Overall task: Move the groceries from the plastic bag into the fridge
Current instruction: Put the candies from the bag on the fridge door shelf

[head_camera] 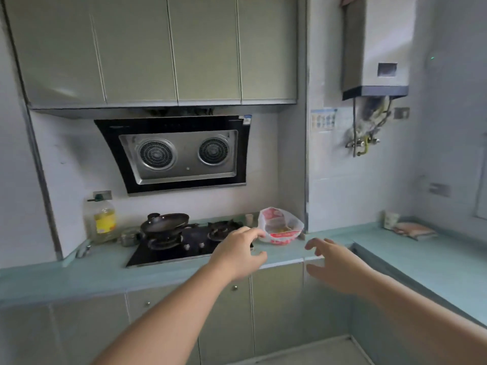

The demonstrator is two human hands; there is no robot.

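Two bare forearms reach forward from the bottom of the view over the grey-green lower cabinets [276,299], whose doors are shut. The left hand [238,255] is stretched out over the front edge of the pale blue counter [79,280], palm down, fingers loosely spread and curled, holding nothing; its fingertips look level with the near left side of the bag [280,226], though whether they touch it cannot be told. The right hand [334,267] hangs further right and a little nearer, fingers splayed and empty, apart from the bag, in front of the counter's inner corner. The bag, white plastic with red print, stands on the counter with its mouth open and something yellowish showing inside; it sits just right of the hob [189,245] and close against the wall pillar [292,167] behind it. A small cup [249,219] stands just behind the bag's left side. On the hob's left burner rests a dark pan [164,223], tilted; the right burner is bare. Left of the hob are a small metal pot [127,238] and a large oil bottle [101,219] near the wall. The counter strip in front of the bag is bare, as is the stretch turning to the right, where a flat packet [413,230] and a small carton [390,219] lie far back. Above hang the hood [179,154], the upper cabinets [158,48] and a water heater [376,46].
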